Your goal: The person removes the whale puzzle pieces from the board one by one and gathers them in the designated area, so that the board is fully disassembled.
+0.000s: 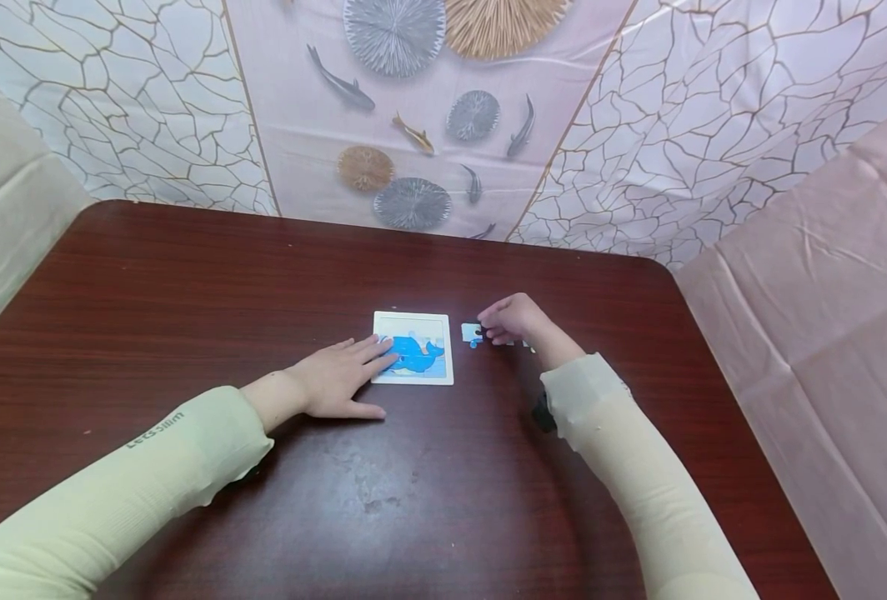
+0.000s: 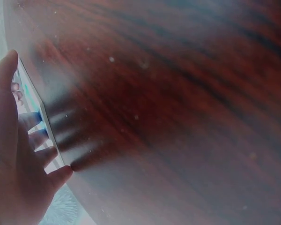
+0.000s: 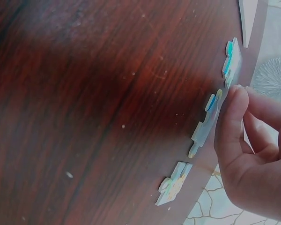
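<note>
The left hand (image 1: 341, 377) lies with straight, spread fingers over the left side of a white-framed jigsaw puzzle (image 1: 450, 350) showing a blue whale. Its fingertips overlap the picture, while the thumb points out over the table below the frame. To the right of the frame, the right hand (image 1: 517, 319) has its thumb and index fingertip together at the edge of a light blue puzzle piece (image 1: 469, 332), pinching that edge. More puzzle pieces lie under and beside this hand, among them a long piece (image 3: 203, 129) and a yellowish one (image 3: 177, 185).
The dark reddish-brown table (image 1: 263, 267) has rounded far corners and a worn patch (image 1: 372, 483) near the front. A patterned cloth (image 1: 428, 150) hangs behind it, with pale cloth walls (image 1: 811, 300) at both sides. Light sleeves cover both forearms.
</note>
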`<action>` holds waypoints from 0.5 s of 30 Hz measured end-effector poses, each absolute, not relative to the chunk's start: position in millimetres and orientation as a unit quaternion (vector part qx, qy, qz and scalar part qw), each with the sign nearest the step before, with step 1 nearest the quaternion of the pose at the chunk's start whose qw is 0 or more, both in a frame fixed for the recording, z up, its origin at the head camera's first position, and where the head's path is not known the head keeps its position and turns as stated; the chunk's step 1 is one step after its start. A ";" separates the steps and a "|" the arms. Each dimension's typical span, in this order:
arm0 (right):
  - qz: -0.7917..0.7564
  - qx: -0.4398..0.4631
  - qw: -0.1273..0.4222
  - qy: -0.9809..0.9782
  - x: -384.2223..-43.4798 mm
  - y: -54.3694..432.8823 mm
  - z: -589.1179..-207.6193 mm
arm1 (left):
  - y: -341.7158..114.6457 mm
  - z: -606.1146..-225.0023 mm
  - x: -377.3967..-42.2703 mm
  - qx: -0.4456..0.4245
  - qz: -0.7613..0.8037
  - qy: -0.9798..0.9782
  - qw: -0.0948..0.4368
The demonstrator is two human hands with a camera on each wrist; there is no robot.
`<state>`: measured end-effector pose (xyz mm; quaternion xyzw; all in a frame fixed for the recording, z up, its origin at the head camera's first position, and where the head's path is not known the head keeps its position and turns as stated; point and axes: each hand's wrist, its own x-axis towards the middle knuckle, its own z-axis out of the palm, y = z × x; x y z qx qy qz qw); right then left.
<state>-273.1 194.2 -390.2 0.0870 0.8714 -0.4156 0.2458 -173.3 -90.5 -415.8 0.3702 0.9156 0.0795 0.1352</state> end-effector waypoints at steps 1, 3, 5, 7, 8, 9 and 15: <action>-0.416 0.088 0.245 0.871 -273.0 194.3 -389.9 | -90.5 -415.7 -173.3 0.370 0.079 0.916 0.135; -0.417 0.091 0.244 0.871 -273.1 194.5 -389.2 | -90.2 -415.6 -173.2 0.371 0.079 0.916 0.134; -0.418 0.093 0.244 0.870 -273.1 194.9 -388.1 | -89.9 -415.5 -173.0 0.371 0.078 0.916 0.134; -0.420 0.093 0.244 0.869 -272.8 195.3 -386.2 | -89.6 -415.3 -173.0 0.371 0.077 0.916 0.135; -0.420 0.092 0.244 0.869 -272.7 195.5 -385.1 | -89.4 -415.0 -173.0 0.370 0.075 0.916 0.135; -0.418 0.090 0.243 0.871 -272.4 195.7 -383.6 | -89.3 -414.7 -173.1 0.370 0.074 0.916 0.135; -0.430 0.083 0.242 0.866 -272.4 197.2 -377.0 | -87.6 -412.9 -175.1 0.367 0.065 0.919 0.129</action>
